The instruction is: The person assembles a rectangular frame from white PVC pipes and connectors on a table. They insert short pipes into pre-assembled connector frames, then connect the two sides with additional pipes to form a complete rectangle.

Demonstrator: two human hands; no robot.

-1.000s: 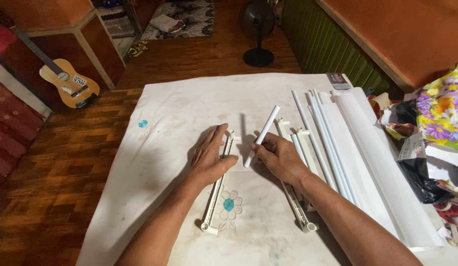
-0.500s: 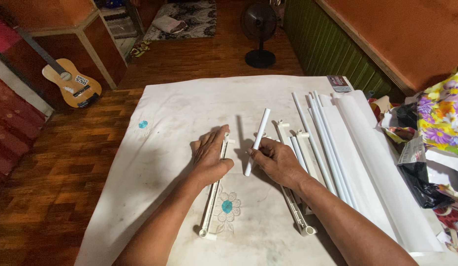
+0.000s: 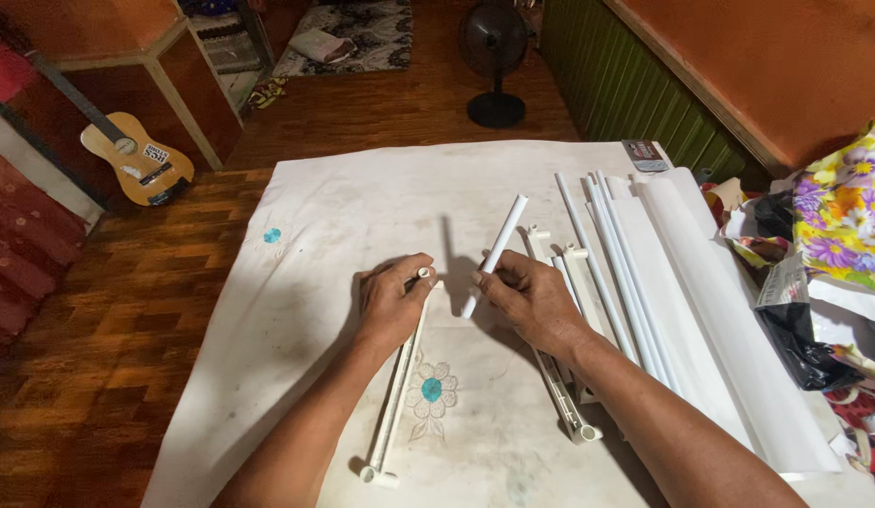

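Observation:
My left hand [image 3: 392,299] grips the upper end of a long white plastic frame piece [image 3: 396,395] that lies on the white cloth [image 3: 324,216] and runs toward me. My right hand [image 3: 527,296] holds a short white tube [image 3: 498,246] tilted up and away, its lower end close to the frame's top connector. Both hands hover near the middle of the cloth, a few centimetres apart.
More white frame pieces [image 3: 559,376] and several long white rods [image 3: 611,273] lie right of my right hand, beside a rolled white sheet [image 3: 710,320]. Flowery bags [image 3: 846,207] crowd the right edge. A guitar [image 3: 136,165] and a fan [image 3: 494,47] stand on the wooden floor.
My right hand has swung the short tube from leaning right to steeper, bringing its lower end closer to the frame end under my left hand.

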